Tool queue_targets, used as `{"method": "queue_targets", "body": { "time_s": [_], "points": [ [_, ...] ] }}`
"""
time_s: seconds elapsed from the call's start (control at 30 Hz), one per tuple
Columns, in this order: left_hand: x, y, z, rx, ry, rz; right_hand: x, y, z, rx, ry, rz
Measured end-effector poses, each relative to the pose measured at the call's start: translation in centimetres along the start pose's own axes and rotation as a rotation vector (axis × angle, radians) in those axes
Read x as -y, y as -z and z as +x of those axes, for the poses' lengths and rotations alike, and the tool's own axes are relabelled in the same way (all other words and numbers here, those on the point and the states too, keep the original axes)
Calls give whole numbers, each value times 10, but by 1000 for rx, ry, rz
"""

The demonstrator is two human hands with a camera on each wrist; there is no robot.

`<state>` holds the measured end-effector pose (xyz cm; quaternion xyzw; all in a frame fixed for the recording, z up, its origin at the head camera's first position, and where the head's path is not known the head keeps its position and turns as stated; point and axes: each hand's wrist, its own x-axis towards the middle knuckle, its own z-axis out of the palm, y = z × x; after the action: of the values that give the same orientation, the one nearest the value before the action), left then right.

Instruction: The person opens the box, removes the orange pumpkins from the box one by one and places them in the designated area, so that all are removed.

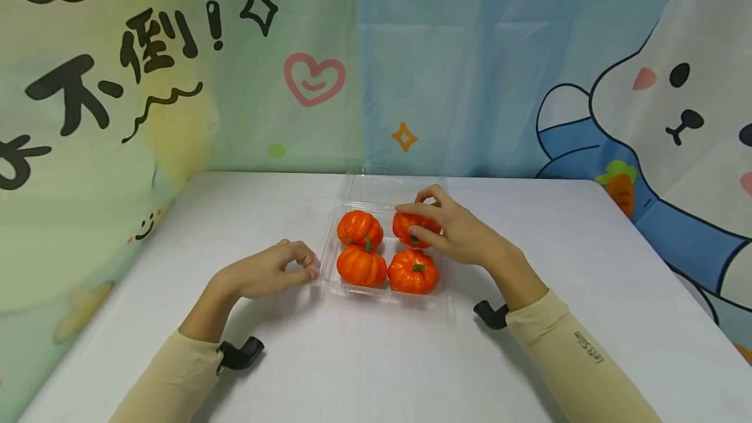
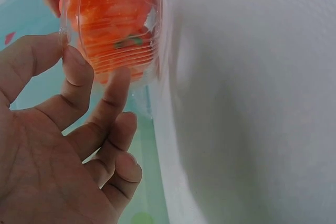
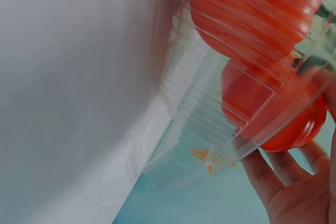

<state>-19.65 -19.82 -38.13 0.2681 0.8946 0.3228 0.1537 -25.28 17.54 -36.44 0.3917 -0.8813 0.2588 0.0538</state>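
Observation:
A clear plastic box (image 1: pixel 329 260) with its lid swung back holds several small orange toy pumpkins (image 1: pixel 361 266) with green stems. My right hand (image 1: pixel 458 227) grips the back right pumpkin (image 1: pixel 405 223), thumb in front and fingers over the far side. In the right wrist view that pumpkin (image 3: pixel 299 129) shows behind the box wall, with fingers beneath it. At the box's left side, my left hand (image 1: pixel 267 273) pinches the rim between thumb and index finger. The other fingers of the left hand (image 2: pixel 63 140) are loosely bent beside the ribbed wall (image 2: pixel 118 59).
The transparent lid (image 1: pixel 376 188) lies open behind the box, near the back edge of the white table (image 1: pixel 382 358). A printed curtain (image 1: pixel 440 64) hangs just behind the table. Black wrist mounts (image 1: pixel 241 353) stick out from both sleeves.

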Motion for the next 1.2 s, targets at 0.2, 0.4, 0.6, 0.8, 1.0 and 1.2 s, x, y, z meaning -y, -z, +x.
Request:
{"method": "queue_targets", "body": {
  "time_s": [0.2, 0.4, 0.6, 0.8, 1.0, 1.2],
  "points": [
    [0, 0, 0, 4, 13, -9, -3, 3, 0, -18, 38, 33],
    [-1, 0, -1, 2, 30, -13, -3, 5, -5, 4, -16, 76],
    [-1, 0, -1, 1, 25, -11, -4, 7, -10, 35, -47, 119],
    [0, 0, -1, -2, 22, -9, -6, 11, -13, -10, -12, 98],
    [0, 0, -1, -6, 17, -4, -11, 16, -19, -104, -3, 34],
    [-1, 0, -1, -4, 10, -5, -17, 20, -27, -140, -32, 16]
  ]
}}
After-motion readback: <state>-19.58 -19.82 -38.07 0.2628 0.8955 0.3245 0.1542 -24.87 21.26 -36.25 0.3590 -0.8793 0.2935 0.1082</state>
